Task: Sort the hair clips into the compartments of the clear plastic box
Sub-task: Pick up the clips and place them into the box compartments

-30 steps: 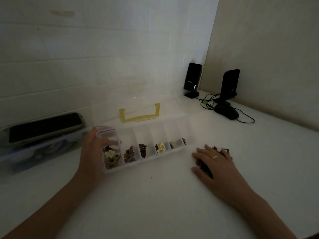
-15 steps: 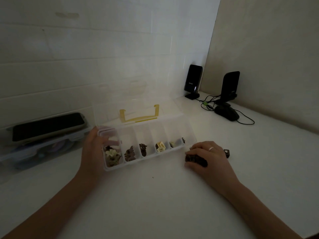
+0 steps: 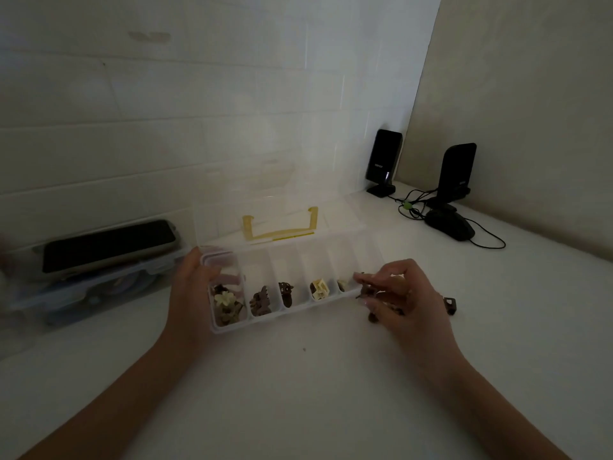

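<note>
A clear plastic box with several compartments lies open on the white table, its lid raised and showing a yellow latch. Small dark and cream hair clips sit in its compartments. My left hand grips the box's left end. My right hand pinches dark brown hair clips at the box's right end, over the last compartment. One more dark clip lies on the table just right of that hand.
A clear container with a dark phone on top sits at the left. Two black speakers and a black mouse with cables stand in the back right corner. A tiled wall is behind the box.
My right hand closed on clips lying on the table, lifted them and moved left to the box's right end. My left hand kept holding the box.
</note>
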